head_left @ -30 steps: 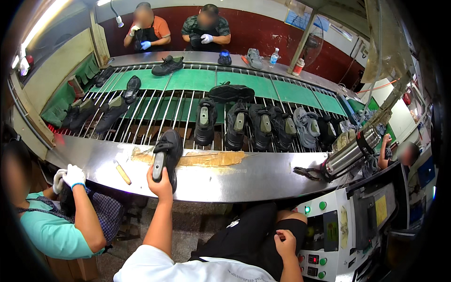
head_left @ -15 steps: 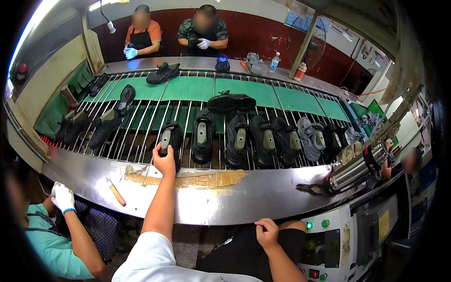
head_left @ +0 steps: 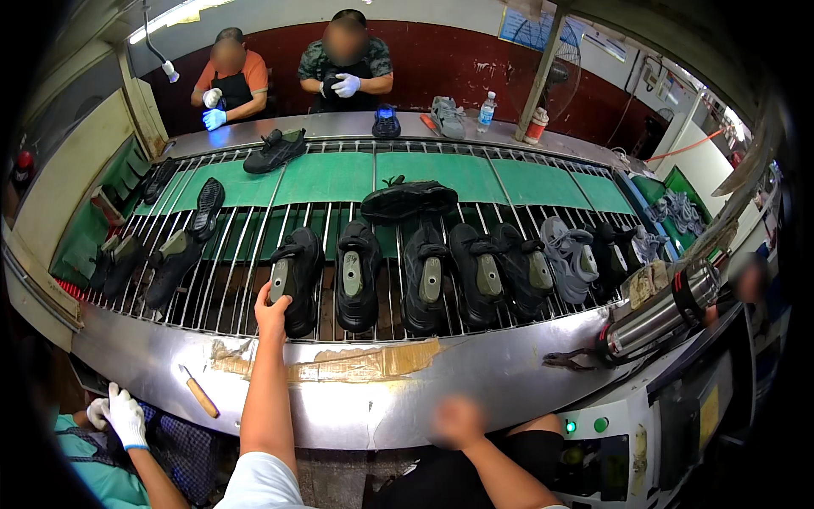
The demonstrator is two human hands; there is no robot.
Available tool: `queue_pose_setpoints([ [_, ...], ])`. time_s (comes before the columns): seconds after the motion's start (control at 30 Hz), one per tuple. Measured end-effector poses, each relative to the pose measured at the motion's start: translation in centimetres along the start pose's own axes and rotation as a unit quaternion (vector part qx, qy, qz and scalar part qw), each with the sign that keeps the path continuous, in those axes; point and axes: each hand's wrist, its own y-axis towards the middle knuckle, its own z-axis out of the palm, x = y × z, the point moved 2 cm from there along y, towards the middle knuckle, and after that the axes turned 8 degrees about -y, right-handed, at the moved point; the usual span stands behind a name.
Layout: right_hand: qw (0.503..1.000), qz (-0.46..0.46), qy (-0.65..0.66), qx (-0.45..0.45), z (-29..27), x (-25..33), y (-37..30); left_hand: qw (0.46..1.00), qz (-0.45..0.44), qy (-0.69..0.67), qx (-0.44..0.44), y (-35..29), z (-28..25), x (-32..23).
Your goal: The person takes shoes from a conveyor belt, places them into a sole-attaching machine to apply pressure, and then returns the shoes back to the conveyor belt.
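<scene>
My left hand (head_left: 273,312) is closed on the heel end of a black shoe (head_left: 307,293), its thumb over the grey-green last (head_left: 280,280) inside. That shoe lies on the roller rack (head_left: 222,280), toe pointing away from me. To its right stands another black shoe (head_left: 358,284) with a last in it, and several more follow, including a grey shoe (head_left: 566,265). Over the near edge of the metal bench (head_left: 348,420) hovers my right hand (head_left: 458,422). It is smeared, so its fingers cannot be made out.
A wooden-handled knife (head_left: 202,397) and brown tape (head_left: 356,363) are on the bench. At the right sit dark pliers (head_left: 568,360) and a steel flask (head_left: 661,314) beside a control box (head_left: 598,450). A gloved co-worker's hand (head_left: 125,417) is at left; two people work across the rack.
My right hand has moved forward, from below the bench edge to over it. My left hand stays at the same black shoe, its grip shifted to the left side. The whole view has shifted.
</scene>
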Motion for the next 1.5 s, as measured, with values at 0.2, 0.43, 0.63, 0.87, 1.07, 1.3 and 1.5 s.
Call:
queue_pose_setpoints([
  [0.2,0.999,0.010,0.034,-0.002,0.1,0.1,1.1,0.995,0.066,0.066,-0.040,-0.6,2.0,1.6],
  [0.43,0.947,-0.258,0.009,-0.192,-5.4,5.7,21.9,0.947,0.251,0.192,-0.063,-1.1,1.6,4.1],
  [0.63,0.920,-0.170,-0.338,-0.101,-0.4,-0.1,46.2,0.934,0.266,0.234,-0.053,-1.0,2.3,3.9],
  [0.87,0.843,-0.184,-0.502,0.062,8.3,-3.9,51.8,0.959,0.225,0.171,0.001,-0.9,1.6,3.4],
  [1.07,0.849,-0.324,-0.412,-0.063,10.9,-3.8,52.7,0.968,0.190,0.164,0.000,-1.1,1.6,3.6],
  [1.3,0.860,-0.370,-0.342,-0.085,11.4,-5.3,53.8,0.958,0.219,0.187,-0.013,-1.1,1.4,4.6],
  [1.5,0.817,-0.424,-0.382,-0.079,8.3,-1.5,53.3,0.958,0.221,0.179,0.037,-0.7,0.8,4.1],
])
